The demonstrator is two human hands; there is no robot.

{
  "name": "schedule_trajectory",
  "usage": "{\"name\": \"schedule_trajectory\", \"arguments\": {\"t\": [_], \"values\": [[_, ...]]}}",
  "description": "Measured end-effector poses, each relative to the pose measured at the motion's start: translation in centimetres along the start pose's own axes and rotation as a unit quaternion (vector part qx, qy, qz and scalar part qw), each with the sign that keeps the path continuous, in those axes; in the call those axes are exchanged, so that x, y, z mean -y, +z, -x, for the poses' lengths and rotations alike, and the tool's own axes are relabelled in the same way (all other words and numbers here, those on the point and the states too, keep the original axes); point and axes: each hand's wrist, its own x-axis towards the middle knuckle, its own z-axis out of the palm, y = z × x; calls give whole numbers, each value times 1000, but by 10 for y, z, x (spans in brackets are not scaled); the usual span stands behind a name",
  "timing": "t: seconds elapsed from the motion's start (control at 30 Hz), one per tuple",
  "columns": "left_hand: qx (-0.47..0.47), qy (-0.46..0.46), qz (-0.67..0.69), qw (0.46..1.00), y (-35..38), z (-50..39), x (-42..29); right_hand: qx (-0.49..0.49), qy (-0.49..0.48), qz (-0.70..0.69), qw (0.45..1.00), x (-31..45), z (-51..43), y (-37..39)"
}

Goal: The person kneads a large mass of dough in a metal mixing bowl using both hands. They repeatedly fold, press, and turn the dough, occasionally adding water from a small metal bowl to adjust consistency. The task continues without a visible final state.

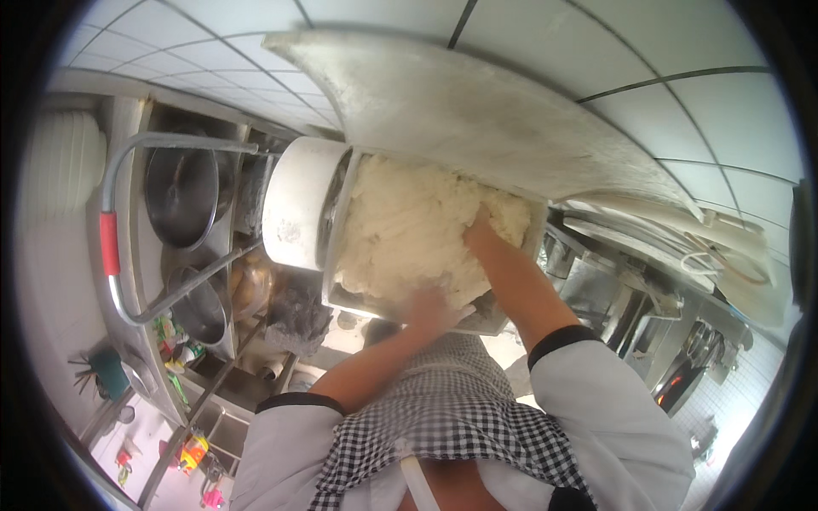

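A large mass of pale dough (409, 223) fills most of a rectangular container (336, 255) before me. My right hand (478, 227) is pressed into the dough towards its right side, with the fingers sunk in and hidden. At the near edge of the dough, my left hand (438, 308) is blurred; it touches or hovers just over the dough near the container's front rim, and its finger positions are unclear. A black-and-white checked apron (447, 409) covers my front.
A white round tub (303, 203) stands left of the container. Farther left are a metal cart handle with a red grip (109, 243) and metal bowls (182, 198) on a shelf. A pale board (473, 115) leans against the tiled wall behind. Metal kitchenware (597, 294) is at right.
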Motion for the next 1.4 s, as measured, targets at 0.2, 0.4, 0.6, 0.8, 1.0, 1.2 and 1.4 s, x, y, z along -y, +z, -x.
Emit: {"name": "schedule_trajectory", "arguments": {"t": [0.2,0.4,0.6,0.8,1.0,1.2,1.4], "values": [[2,-7,-72,997,35,-14,-7,11,31,-441,897,-24,21,-43],[-19,-75,14,997,51,-42,5,-165,-336,-30,927,-75,107,-80],[-33,98,-239,965,29,-54,39,-350,-220,-74,908,-77,238,35],[-11,155,-115,981,-54,-26,71,-290,-151,-176,928,-20,238,53],[-74,-16,-78,994,-77,44,117,-260,-123,-135,948,17,219,2],[71,-64,-102,990,-76,21,113,-209,-111,-37,971,41,188,-47],[132,-36,-187,973,-73,10,59,-96,-144,108,979,45,142,-60]]}}
